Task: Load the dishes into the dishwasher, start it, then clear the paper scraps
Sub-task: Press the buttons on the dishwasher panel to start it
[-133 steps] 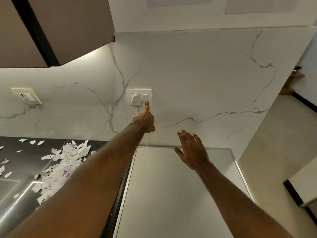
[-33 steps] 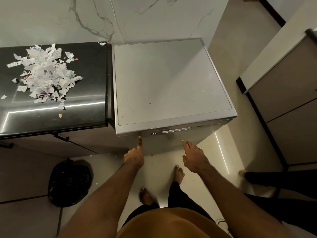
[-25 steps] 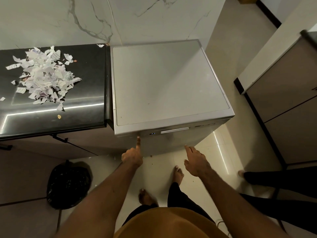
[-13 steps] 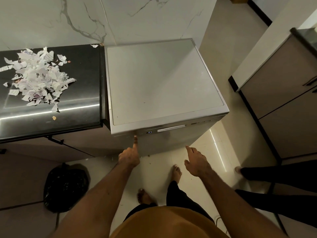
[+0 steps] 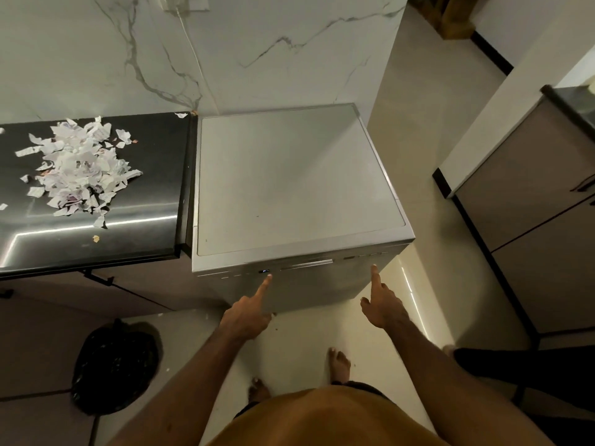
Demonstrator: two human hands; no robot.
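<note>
The silver dishwasher (image 5: pixel 289 181) stands shut beside the dark countertop (image 5: pixel 145 220). Its control strip (image 5: pixel 306 263) runs along the top front edge, with a small blue display lit at the left. My left hand (image 5: pixel 248 317) points its index finger up, and the tip touches the strip just under that display. My right hand (image 5: pixel 383 307) also points with the index finger, its tip just below the buttons at the strip's right end. Neither hand holds anything. A heap of torn paper scraps (image 5: pixel 77 165) lies on the countertop to the left.
A black rubbish bag (image 5: pixel 112 368) sits on the floor under the counter's edge. Another person's dark-clad leg (image 5: pixel 515 365) stands at the right, near a grey cabinet (image 5: pixel 531 204). A white cord (image 5: pixel 190 43) runs down the marble wall behind the dishwasher.
My left index finger has shifted right along the strip to the lit display. My right hand has risen and now points its index finger at the strip's right end.
</note>
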